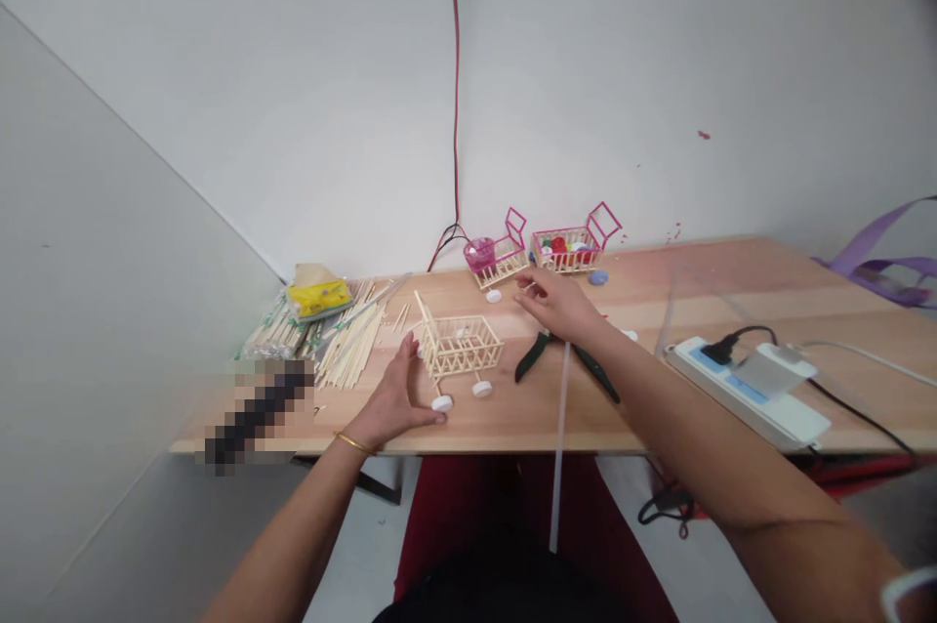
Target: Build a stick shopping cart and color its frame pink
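Observation:
A small cart (pixel 467 347) built of pale wooden sticks stands near the table's front edge on white round wheels (pixel 442 403). Around its left end is my left hand (pixel 399 395), thumb and fingers spread apart; the thumb lies beside a front wheel, and whether it touches is unclear. My right hand (pixel 556 301) reaches over the table, fingers loosely bent and apart, with nothing visible in them. Beneath it lies a tool with two dark green handles (pixel 533 356), like pliers, its head hidden. A translucent stick (pixel 560 447) extends past the table edge.
Behind are two pink-trimmed stick carts, one with a pink cup (pixel 480 255), the other with colourful pieces (pixel 560 246). Loose sticks (pixel 355 345) and a yellow packet (pixel 320 298) lie left. A power strip (pixel 747 394) with cables sits right. A blue lump (pixel 598 277) lies behind.

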A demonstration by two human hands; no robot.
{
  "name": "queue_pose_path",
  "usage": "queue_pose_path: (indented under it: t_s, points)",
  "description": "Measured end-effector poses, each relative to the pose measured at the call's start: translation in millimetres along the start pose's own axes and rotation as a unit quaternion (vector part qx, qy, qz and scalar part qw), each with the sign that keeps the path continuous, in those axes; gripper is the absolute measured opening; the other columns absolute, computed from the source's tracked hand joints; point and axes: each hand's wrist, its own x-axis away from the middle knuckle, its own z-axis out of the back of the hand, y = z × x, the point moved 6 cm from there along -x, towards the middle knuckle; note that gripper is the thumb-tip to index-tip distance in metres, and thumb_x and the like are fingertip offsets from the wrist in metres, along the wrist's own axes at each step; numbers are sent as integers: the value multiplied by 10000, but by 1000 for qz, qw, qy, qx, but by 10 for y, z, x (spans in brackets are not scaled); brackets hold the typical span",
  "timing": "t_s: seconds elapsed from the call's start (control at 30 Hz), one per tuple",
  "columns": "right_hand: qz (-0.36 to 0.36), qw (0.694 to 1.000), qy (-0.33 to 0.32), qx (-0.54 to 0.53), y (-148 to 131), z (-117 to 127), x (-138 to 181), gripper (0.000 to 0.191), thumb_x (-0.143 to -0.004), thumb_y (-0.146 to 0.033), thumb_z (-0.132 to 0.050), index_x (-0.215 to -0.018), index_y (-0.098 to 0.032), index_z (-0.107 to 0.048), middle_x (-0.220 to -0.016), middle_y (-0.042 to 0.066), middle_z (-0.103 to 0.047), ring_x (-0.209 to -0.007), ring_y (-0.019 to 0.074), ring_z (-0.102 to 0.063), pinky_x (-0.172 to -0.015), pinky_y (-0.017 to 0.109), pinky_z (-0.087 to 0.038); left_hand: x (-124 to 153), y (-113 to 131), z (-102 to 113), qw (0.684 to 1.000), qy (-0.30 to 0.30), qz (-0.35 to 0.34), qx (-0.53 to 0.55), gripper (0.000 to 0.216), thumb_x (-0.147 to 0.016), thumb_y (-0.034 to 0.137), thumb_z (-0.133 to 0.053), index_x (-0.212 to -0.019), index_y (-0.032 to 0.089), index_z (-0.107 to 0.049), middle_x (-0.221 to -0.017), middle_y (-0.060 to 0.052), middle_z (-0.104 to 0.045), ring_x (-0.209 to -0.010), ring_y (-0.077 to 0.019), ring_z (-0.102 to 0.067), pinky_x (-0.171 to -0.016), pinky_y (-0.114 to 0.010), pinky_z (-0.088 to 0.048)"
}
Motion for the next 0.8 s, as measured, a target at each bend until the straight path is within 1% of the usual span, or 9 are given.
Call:
queue_pose_path:
  t_s: [0.13, 0.3, 0.4, 0.5, 0.6, 0.7, 0.8]
  points:
    - [14, 1000, 10, -4, 39, -55, -50, 257, -865, -263, -571, -1107, -183, -606, -1051, 123, -694, -856, 248, -675, -786, 405, -537, 11, 35, -16, 1000, 15, 6, -8, 1391, -574, 365, -891, -1551, 236, 91, -1595, -237, -168, -1475, -387, -229, -1192, -582, -220]
    - [18, 1000, 8, -13, 71, -104, -9, 235, -874, -280, -566, -1084, -184, -605, -1006, 115, -706, -807, 235, -678, -748, 385, -538, 38, 110, -31, 998, 49, 20, -16, 1382, -553, 383, -900, -1556, 250, 42, -1555, -225, -270, -1432, -385, -321, -1166, -589, -264]
    - [13, 1000, 9, -13, 125, -109, 32, 236, -866, -292, -577, -1073, -186, -614, -985, 113, -712, -790, 237, -677, -733, 386, -536, 43, 137, -49, 996, 68, 41, -33, 1390, -529, 400, -905, -1557, 227, 14, -1528, -234, -313, -1407, -399, -352, -1148, -594, -286]
    - [6, 1000, 14, -13, 204, -104, 63, 250, -860, -297, -578, -1080, -186, -621, -986, 117, -716, -802, 242, -679, -744, 396, -540, 39, 163, -65, 993, 88, 56, -49, 1373, -527, 432, -898, -1557, 209, -17, -1516, -235, -333, -1399, -407, -356, -1142, -591, -292]
    - [3, 1000, 12, -18, 253, -108, 79, 274, -855, -299, -578, -1096, -177, -623, -965, 120, -717, -803, 243, -681, -745, 400, -547, 34, 199, -75, 991, 104, 56, -63, 1355, -525, 449, -895, -1554, 208, -47, -1532, -226, -313, -1409, -411, -338, -1143, -588, -289]
    - [8, 1000, 4, -23, 217, -124, 91, 282, -860, -300, -577, -1109, -178, -628, -970, 121, -718, -832, 251, -682, -757, 407, -547, 33, 228, -82, 990, 108, 47, -74, 1336, -527, 448, -894, -1552, 216, -68, -1552, -215, -289, -1414, -408, -331, -1149, -588, -280]
    - [31, 999, -23, -37, 89, -165, 119, 281, -871, -283, -571, -1131, -196, -632, -1026, 110, -713, -824, 228, -680, -771, 395, -549, 36, 236, -76, 990, 107, 47, -75, 1326, -515, 451, -901, -1548, 214, -105, -1560, -214, -285, -1421, -409, -316, -1161, -591, -256]
